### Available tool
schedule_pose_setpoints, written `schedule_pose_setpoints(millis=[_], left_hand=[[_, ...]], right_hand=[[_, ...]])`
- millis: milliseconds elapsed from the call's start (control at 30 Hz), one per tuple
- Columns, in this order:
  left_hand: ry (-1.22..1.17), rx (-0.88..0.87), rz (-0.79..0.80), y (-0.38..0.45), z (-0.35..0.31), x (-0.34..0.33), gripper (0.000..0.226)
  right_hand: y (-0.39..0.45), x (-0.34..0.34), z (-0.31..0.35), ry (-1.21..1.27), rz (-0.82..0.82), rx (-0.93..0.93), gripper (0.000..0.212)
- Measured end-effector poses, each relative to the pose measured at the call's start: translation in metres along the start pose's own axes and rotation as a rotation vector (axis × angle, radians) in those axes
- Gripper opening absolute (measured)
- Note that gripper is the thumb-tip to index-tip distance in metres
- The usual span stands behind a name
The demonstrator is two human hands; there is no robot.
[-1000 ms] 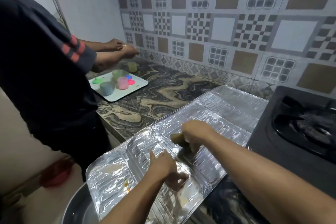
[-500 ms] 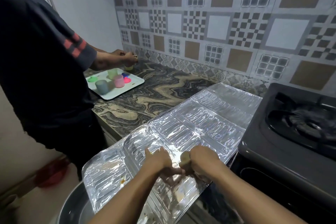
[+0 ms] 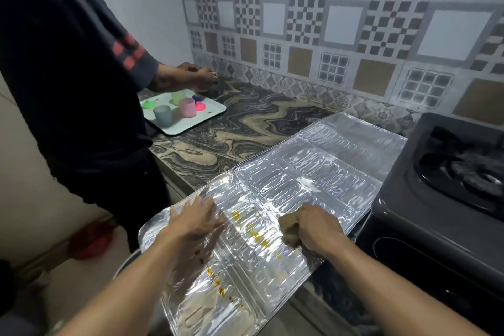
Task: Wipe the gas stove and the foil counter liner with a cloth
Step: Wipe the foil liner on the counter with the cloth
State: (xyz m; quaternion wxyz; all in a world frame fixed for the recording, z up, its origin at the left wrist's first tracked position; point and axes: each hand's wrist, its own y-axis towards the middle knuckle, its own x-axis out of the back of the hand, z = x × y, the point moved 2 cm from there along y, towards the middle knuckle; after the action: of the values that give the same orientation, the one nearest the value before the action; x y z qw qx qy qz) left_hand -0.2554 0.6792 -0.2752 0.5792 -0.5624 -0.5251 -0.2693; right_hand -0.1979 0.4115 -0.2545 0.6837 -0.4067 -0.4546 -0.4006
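Your left hand (image 3: 195, 219) has shifted outward, now flat on the ribbed silver foil liner (image 3: 321, 172). Your right hand (image 3: 313, 226) grips the small brownish cloth (image 3: 289, 232) – yellow stains (image 3: 255, 232) now uncovered – wipe those next

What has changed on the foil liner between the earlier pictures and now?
The left hand moved left, away from the right, and now lies flat with spread fingers on the foil liner. The right hand drew the cloth back toward the near edge. Yellow stains now show between them. The right hand's grip and the stove are unchanged.

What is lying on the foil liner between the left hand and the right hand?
In the head view, yellow-orange greasy stains dot the foil liner between the flat left hand and the right hand, which holds the cloth.
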Motion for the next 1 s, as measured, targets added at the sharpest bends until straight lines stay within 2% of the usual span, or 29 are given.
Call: schedule_pose_setpoints(millis=[233,333,433,633,767,867,933,1000], left_hand=[[0.069,-0.031,-0.018,0.011,0.007,-0.015,0.075],[0.112,-0.069,-0.025,0.017,0.007,-0.013,0.073],[0.146,-0.099,-0.033,0.019,0.003,-0.011,0.072],[0.144,-0.086,-0.018,0.022,0.0,-0.009,0.07],[0.17,-0.077,-0.018,0.022,-0.004,-0.007,0.063],[0.155,-0.06,-0.019,0.024,-0.007,-0.007,0.061],[0.183,-0.044,-0.001,0.027,-0.006,-0.006,0.061],[0.217,-0.039,0.017,0.03,-0.006,-0.006,0.062]], right_hand=[[0.011,0.004,0.001,-0.165,0.034,-0.033,0.027],[0.02,0.009,0.003,-0.223,0.146,-0.035,0.022],[0.037,0.036,0.012,-0.236,0.24,0.028,0.028],[0.074,0.068,0.054,0.074,-0.026,0.111,0.02],[0.076,0.014,0.087,0.265,0.073,0.137,0.021],[0.062,-0.027,0.092,0.164,0.03,0.297,0.032],[0.051,-0.034,0.084,0.123,-0.022,0.427,0.04],[0.04,-0.029,0.07,0.152,-0.017,0.475,0.039]])
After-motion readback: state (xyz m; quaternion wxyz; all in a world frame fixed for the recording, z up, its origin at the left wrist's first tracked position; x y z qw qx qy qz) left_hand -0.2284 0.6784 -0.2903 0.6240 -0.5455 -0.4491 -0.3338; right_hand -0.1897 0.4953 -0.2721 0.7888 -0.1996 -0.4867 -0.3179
